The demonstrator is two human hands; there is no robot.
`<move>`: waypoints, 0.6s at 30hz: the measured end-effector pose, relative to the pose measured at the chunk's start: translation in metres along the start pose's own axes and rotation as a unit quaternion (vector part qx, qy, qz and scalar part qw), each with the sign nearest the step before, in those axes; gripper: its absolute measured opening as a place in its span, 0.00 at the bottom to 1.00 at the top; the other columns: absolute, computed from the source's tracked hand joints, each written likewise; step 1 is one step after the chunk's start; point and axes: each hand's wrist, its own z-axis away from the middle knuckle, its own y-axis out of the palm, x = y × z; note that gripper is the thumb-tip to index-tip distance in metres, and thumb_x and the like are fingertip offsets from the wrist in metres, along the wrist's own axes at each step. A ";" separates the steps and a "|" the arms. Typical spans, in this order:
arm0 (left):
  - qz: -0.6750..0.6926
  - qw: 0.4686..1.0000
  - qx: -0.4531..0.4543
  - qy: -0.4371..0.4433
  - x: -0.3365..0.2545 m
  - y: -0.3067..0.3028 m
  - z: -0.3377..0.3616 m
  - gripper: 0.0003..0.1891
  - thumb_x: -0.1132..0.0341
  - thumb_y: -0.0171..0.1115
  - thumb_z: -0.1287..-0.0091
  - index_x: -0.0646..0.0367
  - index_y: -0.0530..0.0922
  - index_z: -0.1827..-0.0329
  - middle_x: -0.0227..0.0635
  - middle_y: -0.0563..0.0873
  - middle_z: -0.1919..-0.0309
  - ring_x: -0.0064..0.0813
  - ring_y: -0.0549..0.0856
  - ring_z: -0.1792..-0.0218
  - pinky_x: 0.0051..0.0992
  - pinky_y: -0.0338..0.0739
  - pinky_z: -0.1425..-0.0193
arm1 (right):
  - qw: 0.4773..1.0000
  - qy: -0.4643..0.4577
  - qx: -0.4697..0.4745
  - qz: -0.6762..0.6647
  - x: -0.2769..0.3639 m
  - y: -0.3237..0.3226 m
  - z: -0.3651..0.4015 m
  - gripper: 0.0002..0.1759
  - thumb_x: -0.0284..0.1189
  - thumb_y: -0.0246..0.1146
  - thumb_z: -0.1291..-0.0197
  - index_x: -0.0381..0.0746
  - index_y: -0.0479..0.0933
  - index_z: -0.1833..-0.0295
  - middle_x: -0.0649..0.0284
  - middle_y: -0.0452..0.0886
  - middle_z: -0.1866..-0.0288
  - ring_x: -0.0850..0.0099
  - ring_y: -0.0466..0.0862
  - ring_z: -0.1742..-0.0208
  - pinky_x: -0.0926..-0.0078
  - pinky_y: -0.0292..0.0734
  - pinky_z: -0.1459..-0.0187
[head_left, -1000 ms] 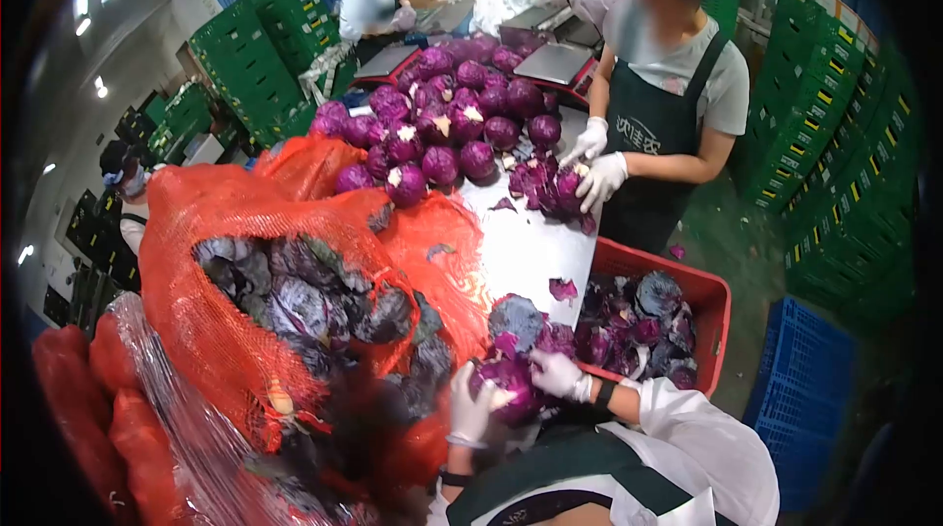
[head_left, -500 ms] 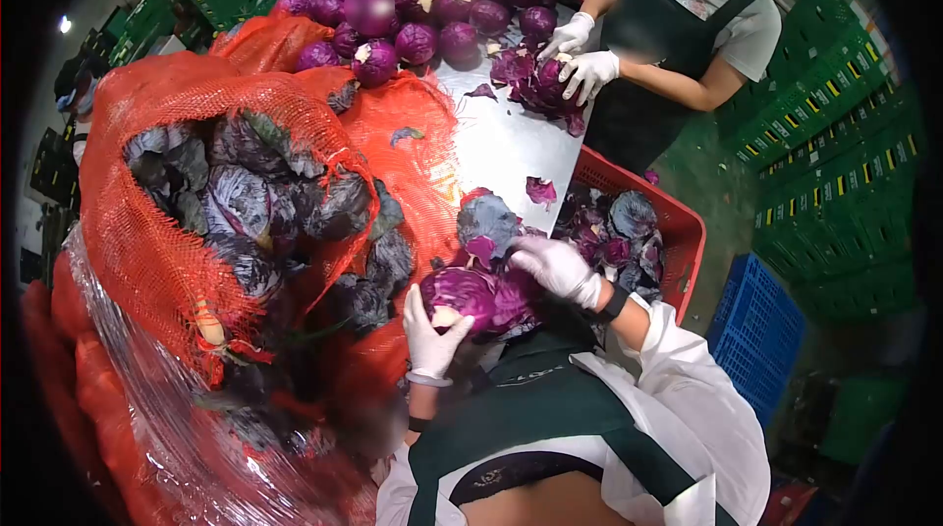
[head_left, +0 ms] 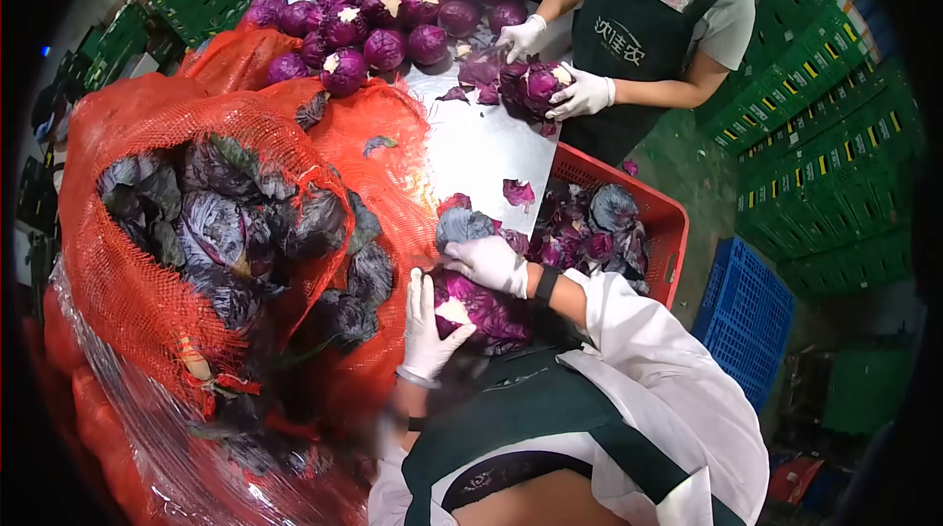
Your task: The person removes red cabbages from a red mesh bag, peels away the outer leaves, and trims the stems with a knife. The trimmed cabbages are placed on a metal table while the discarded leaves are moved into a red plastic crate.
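Note:
A red cabbage [head_left: 496, 317] with a pale cut stem end rests in front of my apron. My left hand [head_left: 429, 332], in a white glove, grips its left side between thumb and straight fingers. Over the cabbage's upper side, my gloved right hand [head_left: 488, 265] is closed with its fingers curled; whatever it may hold is hidden. Just beyond that hand lie grey-purple outer leaves [head_left: 464, 225]. A loose purple leaf [head_left: 519, 193] sits on the metal table [head_left: 471, 148].
An orange mesh sack [head_left: 138, 153] of untrimmed cabbages stands left. Trimmed cabbages [head_left: 383, 50] are piled at the back. A co-worker's gloved hands [head_left: 582, 94] handle another cabbage. A red crate [head_left: 671, 241] of leaves stands right, with a blue crate [head_left: 744, 325] beyond.
My right hand has moved left across the top of the cabbage, towards my left hand. My left hand keeps its hold. The co-worker's hands have moved apart around their cabbage.

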 end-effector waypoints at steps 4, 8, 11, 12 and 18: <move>0.033 0.998 0.058 0.009 0.015 -0.021 -0.002 0.43 0.52 0.67 0.42 0.57 0.55 0.28 0.54 0.52 0.28 0.52 0.54 0.28 0.42 0.51 0.26 | 0.996 0.016 -0.058 -0.061 -0.021 0.018 -0.013 0.13 0.40 0.56 0.36 0.42 0.76 0.59 0.50 0.80 0.70 0.50 0.81 0.67 0.56 0.76 0.65; 0.049 0.998 -0.011 -0.030 0.011 -0.022 -0.004 0.53 0.48 0.75 0.55 0.62 0.56 0.30 0.56 0.62 0.34 0.52 0.63 0.33 0.40 0.59 0.30 | 0.997 0.069 0.016 -0.039 -0.010 0.014 -0.015 0.20 0.46 0.56 0.38 0.41 0.76 0.53 0.49 0.81 0.67 0.50 0.82 0.65 0.56 0.76 0.62; -0.068 0.990 -0.075 -0.093 -0.006 0.005 -0.014 0.55 0.42 0.73 0.57 0.68 0.57 0.32 0.58 0.63 0.36 0.54 0.65 0.36 0.45 0.61 0.33 | 0.995 0.070 0.062 -0.045 0.011 -0.004 -0.017 0.17 0.45 0.55 0.38 0.44 0.77 0.53 0.50 0.81 0.67 0.51 0.82 0.65 0.56 0.77 0.62; -0.151 0.982 -0.071 -0.087 -0.009 0.009 -0.014 0.55 0.39 0.72 0.56 0.68 0.57 0.32 0.57 0.62 0.35 0.54 0.65 0.36 0.46 0.61 0.33 | 0.990 0.083 0.111 -0.016 0.005 0.000 -0.023 0.15 0.43 0.55 0.39 0.47 0.77 0.53 0.51 0.82 0.64 0.52 0.83 0.64 0.56 0.77 0.62; -0.188 0.970 -0.058 -0.142 -0.024 0.009 -0.023 0.50 0.46 0.71 0.51 0.67 0.58 0.31 0.56 0.60 0.33 0.54 0.63 0.35 0.41 0.61 0.33 | 0.995 0.083 0.046 -0.005 -0.004 0.014 -0.039 0.11 0.35 0.56 0.44 0.41 0.78 0.61 0.49 0.81 0.73 0.51 0.82 0.69 0.54 0.76 0.66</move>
